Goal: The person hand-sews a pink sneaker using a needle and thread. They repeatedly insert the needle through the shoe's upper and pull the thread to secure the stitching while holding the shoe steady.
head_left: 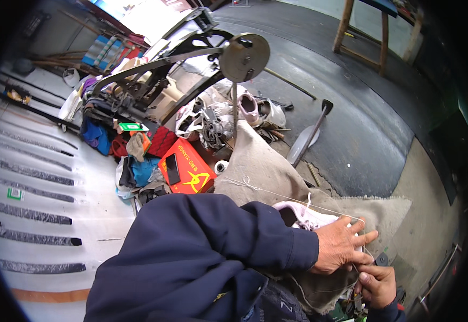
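A pale pink and white sneaker rests on a grey-beige cloth over my lap. My left hand grips its toe end, with some fingers spread across it. White thread runs from a loose loop on the cloth to the left hand's fingers and down toward the right hand. Close below, my right hand is closed in a pinch beside the toe. What its fingertips hold is too small and hidden to name. The left hand covers most of the sneaker's front.
An old hand-cranked sewing machine with a round metal wheel stands ahead. Several worn shoes lie beneath it. A dark phone lies on a red box, beside a thread spool. A wooden-legged stool stands far right.
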### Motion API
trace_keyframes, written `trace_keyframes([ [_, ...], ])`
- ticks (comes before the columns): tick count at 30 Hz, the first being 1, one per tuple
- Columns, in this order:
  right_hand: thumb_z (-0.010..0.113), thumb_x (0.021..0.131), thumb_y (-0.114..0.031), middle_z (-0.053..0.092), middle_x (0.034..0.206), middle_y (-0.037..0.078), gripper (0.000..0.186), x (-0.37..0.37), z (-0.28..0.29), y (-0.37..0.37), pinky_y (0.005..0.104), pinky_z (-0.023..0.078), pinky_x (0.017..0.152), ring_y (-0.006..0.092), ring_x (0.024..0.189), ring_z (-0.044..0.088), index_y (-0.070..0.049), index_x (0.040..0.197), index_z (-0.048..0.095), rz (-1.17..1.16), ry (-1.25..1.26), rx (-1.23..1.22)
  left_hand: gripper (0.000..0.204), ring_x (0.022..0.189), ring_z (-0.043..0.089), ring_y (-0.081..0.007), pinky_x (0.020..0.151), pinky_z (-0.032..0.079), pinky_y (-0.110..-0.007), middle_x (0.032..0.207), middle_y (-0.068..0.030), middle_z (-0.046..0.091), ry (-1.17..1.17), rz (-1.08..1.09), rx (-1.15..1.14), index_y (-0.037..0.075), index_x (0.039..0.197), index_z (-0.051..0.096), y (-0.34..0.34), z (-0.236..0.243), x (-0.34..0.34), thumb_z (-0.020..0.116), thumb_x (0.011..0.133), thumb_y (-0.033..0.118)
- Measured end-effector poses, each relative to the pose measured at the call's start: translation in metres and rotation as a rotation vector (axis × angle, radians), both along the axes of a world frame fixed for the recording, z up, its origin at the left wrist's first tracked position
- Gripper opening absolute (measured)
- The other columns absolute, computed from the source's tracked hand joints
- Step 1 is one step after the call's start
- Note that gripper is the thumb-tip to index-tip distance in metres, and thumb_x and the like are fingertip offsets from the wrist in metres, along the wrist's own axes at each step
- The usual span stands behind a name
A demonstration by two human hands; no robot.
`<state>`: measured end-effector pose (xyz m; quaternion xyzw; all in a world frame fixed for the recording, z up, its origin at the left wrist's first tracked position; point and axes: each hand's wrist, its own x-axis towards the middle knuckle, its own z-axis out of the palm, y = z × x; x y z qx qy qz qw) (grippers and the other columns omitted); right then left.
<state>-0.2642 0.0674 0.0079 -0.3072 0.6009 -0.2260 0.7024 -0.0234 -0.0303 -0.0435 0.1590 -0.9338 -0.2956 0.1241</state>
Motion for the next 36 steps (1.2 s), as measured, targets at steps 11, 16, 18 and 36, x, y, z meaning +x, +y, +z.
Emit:
trace_keyframes([
  [11, 0.066, 0.089, 0.008, 0.072, 0.074, 0.012, 0.015, 0.02, 0.002, 0.013, 0.0293, 0.056, 0.062, 0.0162, 0.065, 0.071, 0.01, 0.101, 0.075, 0.101, 0.3, -0.505, 0.058, 0.131, 0.051, -0.0429, 0.098, 0.045, -0.051, 0.153, -0.0196, 0.048, 0.019, 0.021, -0.059, 0.029, 0.148, 0.059, -0.002, 0.01, 0.003, 0.07, 0.091, 0.035],
  [16, 0.065, 0.093, 0.007, 0.075, 0.08, 0.009, 0.03, 0.008, 0.014, 0.017, 0.0285, 0.055, 0.064, 0.0116, 0.067, 0.067, 0.001, 0.119, 0.078, 0.214, 0.279, -0.412, 0.074, 0.128, 0.052, -0.0429, 0.1, 0.046, -0.054, 0.15, -0.0181, 0.051, 0.048, 0.039, -0.059, 0.03, 0.153, 0.055, -0.002, 0.026, 0.009, 0.081, 0.084, 0.038],
  [18, 0.066, 0.093, 0.006, 0.073, 0.078, 0.006, 0.036, 0.004, 0.019, 0.021, 0.0279, 0.052, 0.065, 0.0112, 0.065, 0.062, -0.005, 0.126, 0.077, 0.303, 0.305, -0.474, 0.068, 0.126, 0.053, -0.0417, 0.102, 0.046, -0.052, 0.143, -0.0187, 0.055, 0.108, 0.094, -0.083, 0.021, 0.149, 0.058, -0.002, 0.041, 0.025, 0.079, 0.087, 0.038],
  [36, 0.063, 0.097, 0.002, 0.06, 0.07, -0.001, 0.033, 0.013, 0.025, 0.019, 0.0249, 0.044, 0.061, 0.0065, 0.064, 0.052, -0.004, 0.126, 0.077, 0.205, 0.278, -0.327, 0.055, 0.129, 0.061, -0.0419, 0.103, 0.053, -0.045, 0.143, -0.0248, 0.06, -0.348, 1.167, -0.338, 0.011, 0.141, 0.062, 0.004, 0.002, 0.356, 0.079, 0.09, 0.022],
])
